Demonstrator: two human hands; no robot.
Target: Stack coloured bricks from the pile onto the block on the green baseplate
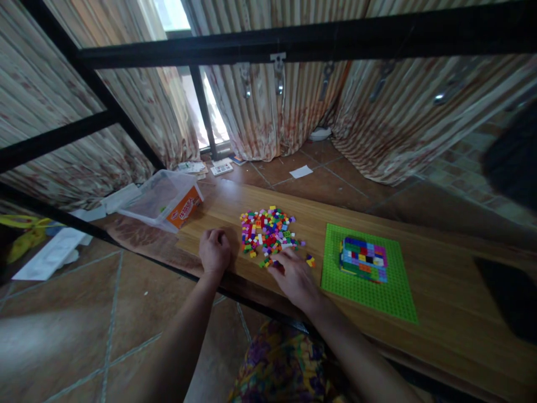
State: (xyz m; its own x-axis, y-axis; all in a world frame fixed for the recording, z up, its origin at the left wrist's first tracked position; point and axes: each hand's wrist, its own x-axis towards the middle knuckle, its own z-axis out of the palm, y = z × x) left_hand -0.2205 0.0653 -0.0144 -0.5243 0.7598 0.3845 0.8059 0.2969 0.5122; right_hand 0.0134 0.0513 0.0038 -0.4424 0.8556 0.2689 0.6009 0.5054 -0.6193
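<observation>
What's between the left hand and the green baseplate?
Head view: the loose brick pile, the right hand at its near edge, then a small brick cluster near the green baseplate.

Orange label [183, 211] on the clear bin [155, 193]: its white lettering [187, 207] seems unreadable

A domestic room is apparently indicated by patterned floor-length curtains [260, 131], brown floor tiles [140, 302] and loose toy bricks [273, 228].

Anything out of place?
Mildly: a white sheet lies by itself on the floor tiles beyond the table, like something dropped. A few bricks sit apart from the pile, by the right hand.
</observation>
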